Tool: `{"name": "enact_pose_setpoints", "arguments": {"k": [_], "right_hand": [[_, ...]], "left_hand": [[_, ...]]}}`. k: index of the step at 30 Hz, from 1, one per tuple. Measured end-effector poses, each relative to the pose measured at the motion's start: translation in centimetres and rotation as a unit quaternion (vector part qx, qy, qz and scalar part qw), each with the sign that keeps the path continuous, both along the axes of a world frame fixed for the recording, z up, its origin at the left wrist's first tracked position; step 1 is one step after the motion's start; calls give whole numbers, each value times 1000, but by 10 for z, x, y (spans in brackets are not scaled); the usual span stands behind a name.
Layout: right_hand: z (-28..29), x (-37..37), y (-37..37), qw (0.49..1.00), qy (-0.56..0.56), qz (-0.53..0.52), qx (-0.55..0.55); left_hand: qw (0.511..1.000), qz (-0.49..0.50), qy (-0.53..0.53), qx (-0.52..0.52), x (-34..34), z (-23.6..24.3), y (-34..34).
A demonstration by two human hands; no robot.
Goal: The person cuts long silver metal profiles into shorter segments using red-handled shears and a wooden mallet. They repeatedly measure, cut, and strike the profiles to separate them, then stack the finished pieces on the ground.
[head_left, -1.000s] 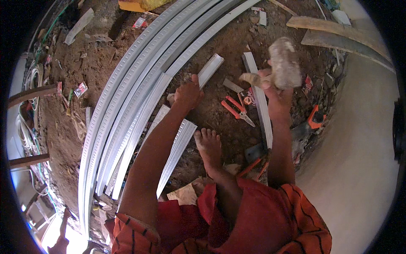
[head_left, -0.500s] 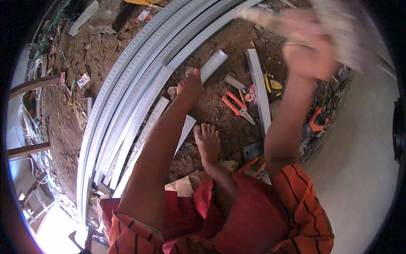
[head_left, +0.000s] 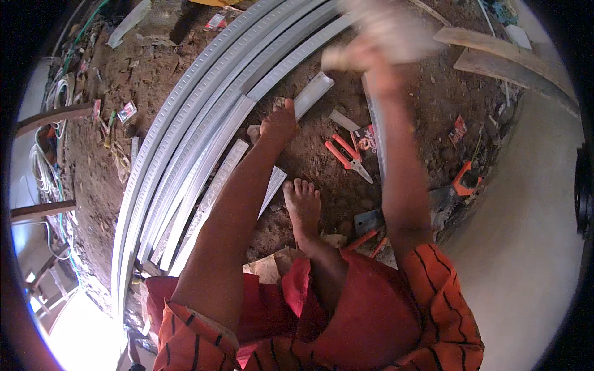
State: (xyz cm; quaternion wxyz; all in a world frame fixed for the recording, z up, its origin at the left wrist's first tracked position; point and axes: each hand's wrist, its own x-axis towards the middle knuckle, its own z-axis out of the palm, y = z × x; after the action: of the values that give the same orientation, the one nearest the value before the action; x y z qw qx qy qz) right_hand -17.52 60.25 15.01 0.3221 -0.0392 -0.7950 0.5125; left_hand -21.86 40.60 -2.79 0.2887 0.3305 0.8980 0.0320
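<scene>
My left hand (head_left: 279, 122) is closed low over the dirt, beside a short silver metal channel (head_left: 313, 93). A small pale bit shows at its fingers, but what it grips is mostly hidden. My right hand (head_left: 382, 75) is raised and smeared by motion, closed around a pale, blocky object (head_left: 396, 31) with a thick stub (head_left: 337, 60) sticking out to the left. Its kind is too blurred to name. Under my right forearm lies another metal channel (head_left: 375, 123). Red-handled snips (head_left: 349, 157) rest between my forearms, near my bare foot (head_left: 303, 207).
Long slotted metal profiles (head_left: 185, 117) lie in a bundle on the left. A handsaw with an orange handle (head_left: 464, 179) is at the right, by the pale wall (head_left: 513, 247). Wooden boards (head_left: 507, 52) lie far right. Coiled white cable (head_left: 43, 164) sits far left.
My right hand has swung left and slightly down with the pale object, uncovering the boards at the far right. My left hand has stayed in place. The yellow-and-black item is now hidden.
</scene>
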Motion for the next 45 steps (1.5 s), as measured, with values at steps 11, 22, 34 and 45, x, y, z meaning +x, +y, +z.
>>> {"name": "enact_pose_setpoints", "arguments": {"k": [11, 22, 34, 45], "right_hand": [[5, 4, -23, 985, 75, -16, -152], [48, -23, -8, 940, 232, 30, 247], [78, -51, -29, 977, -22, 154, -143], [86, -50, -26, 947, 64, 245, -197]], "left_hand": [[992, 84, -85, 47, -6, 41, -9], [992, 121, -20, 35, 4, 32, -2], [992, 112, -18, 52, 4, 27, -6], [993, 106, 26, 41, 6, 25, -5]]}}
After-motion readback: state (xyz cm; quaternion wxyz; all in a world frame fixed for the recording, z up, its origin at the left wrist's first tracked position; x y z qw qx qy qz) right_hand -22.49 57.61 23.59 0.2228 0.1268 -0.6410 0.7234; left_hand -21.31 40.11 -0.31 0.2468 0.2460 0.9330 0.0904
